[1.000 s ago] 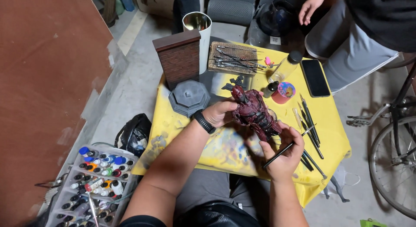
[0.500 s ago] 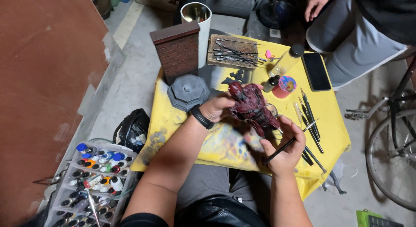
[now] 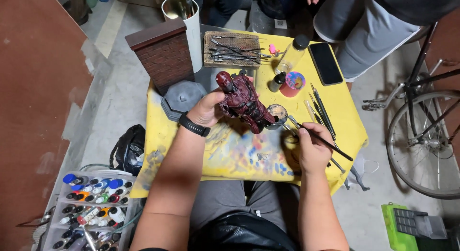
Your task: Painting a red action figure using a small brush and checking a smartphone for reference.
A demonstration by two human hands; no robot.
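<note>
Hands now apart: earlier they worked close together on the figure, now the right hand (image 3: 314,148) has pulled off to the right, brush tip out toward a small round pot (image 3: 277,113). Left hand (image 3: 207,108), black watch on the wrist, is clamped round the dark red figure (image 3: 243,101), held tilted above the table's middle, head up-left. Right hand is closed on a thin brush (image 3: 320,139), fingers pinching the handle.

Yellow table cloth (image 3: 347,131) is smeared with paint in front of the hands; that near strip is the only bare room. Right edge is crowded with loose brushes (image 3: 322,107) lying close to the drop. Far edge is packed: brick-pattern box (image 3: 163,54), white cylinder (image 3: 184,21), brown pad (image 3: 231,49) carrying thin metal tools, clear bottle (image 3: 292,54), small dark dropper bottle (image 3: 274,82), red cup (image 3: 292,83) with paint inside, black phone (image 3: 326,63). Grey polygonal base (image 3: 182,97) sits just beside the left hand.

On the floor at left, a clear tray (image 3: 93,210) is full of paint bottles with coloured caps. Black bag (image 3: 128,148) is near it. Bicycle wheel (image 3: 421,145) stands well right. Another person's legs (image 3: 364,35) are at the table's far right corner.
</note>
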